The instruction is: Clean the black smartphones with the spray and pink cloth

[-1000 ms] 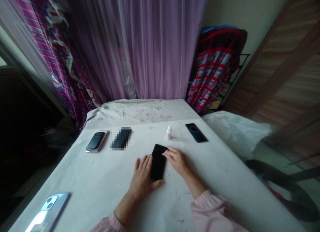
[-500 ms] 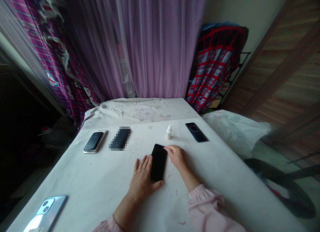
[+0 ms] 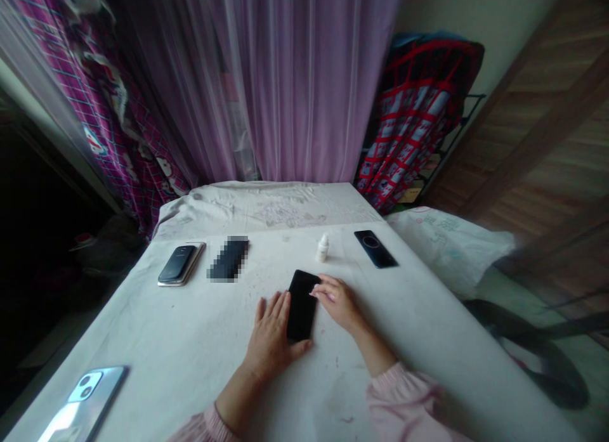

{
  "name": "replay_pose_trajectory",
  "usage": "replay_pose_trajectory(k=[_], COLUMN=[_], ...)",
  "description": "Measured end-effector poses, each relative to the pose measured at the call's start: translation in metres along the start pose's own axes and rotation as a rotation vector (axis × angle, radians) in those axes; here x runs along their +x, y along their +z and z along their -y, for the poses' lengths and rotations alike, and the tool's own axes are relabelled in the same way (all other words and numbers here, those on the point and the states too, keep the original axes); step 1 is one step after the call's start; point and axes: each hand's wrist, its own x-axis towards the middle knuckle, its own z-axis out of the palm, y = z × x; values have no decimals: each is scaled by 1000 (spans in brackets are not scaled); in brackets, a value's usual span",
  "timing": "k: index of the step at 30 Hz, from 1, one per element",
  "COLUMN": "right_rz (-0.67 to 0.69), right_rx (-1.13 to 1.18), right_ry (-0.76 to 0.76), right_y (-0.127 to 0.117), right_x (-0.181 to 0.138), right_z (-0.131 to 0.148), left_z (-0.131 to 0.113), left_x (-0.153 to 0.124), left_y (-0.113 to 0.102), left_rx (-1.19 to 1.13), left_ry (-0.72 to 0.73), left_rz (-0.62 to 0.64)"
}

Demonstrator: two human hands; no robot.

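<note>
A black smartphone (image 3: pixel 301 309) lies screen up on the white-covered table. My left hand (image 3: pixel 269 340) holds it in place, its fingertips along the left edge and the thumb at the bottom edge. At the phone's upper right, my right hand (image 3: pixel 339 302) is closed in a pinch, its fingertips over the screen's right edge. Something small and pale may be between those fingertips; it is too small to make out. Just beyond the phone, a small white dropper bottle (image 3: pixel 322 248) stands upright.
A dark phone with a ring mark (image 3: pixel 375 248) lies at the right. Leftward are a pixelated dark object (image 3: pixel 229 259) and a dark phone (image 3: pixel 177 263) stacked on a lighter one. A silvery-blue phone (image 3: pixel 85 401) lies near left. A plastic bag (image 3: pixel 447 245) sits beyond the table's right edge.
My right hand's pinched fingertips have moved from the phone's upper right corner a little down along its right edge. My left hand stays on the phone. The camera view has shifted slightly.
</note>
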Motion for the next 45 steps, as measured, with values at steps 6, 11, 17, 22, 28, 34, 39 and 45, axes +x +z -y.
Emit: replay_pose_trajectory(k=[6, 11, 17, 22, 28, 34, 39, 45], right_rz=[-58, -83, -53, -38, -71, -96, -58, 0], right_rx=[-64, -84, -40, -50, -135, -175, -137, -61], right_ry=[66, 106, 32, -30, 56, 96, 34, -15], right_y=[5, 5, 2, 1, 5, 7, 4, 1], right_x=[13, 19, 8, 1, 13, 20, 7, -11], right_z=[-1, -2, -2, -1, 0, 0, 5, 13], left_z=[0, -1, -1, -1, -1, 0, 0, -1], left_x=[0, 0, 0, 0, -1, 0, 0, 0], left_y=[0, -2, -2, 0, 1, 1, 3, 3], left_rx=[-19, -27, -24, -11, -19, -25, -16, -6], left_ry=[4, -14, -5, -7, -6, -1, -3, -2], left_rz=[2, 14, -1, 4, -4, -5, -14, -20])
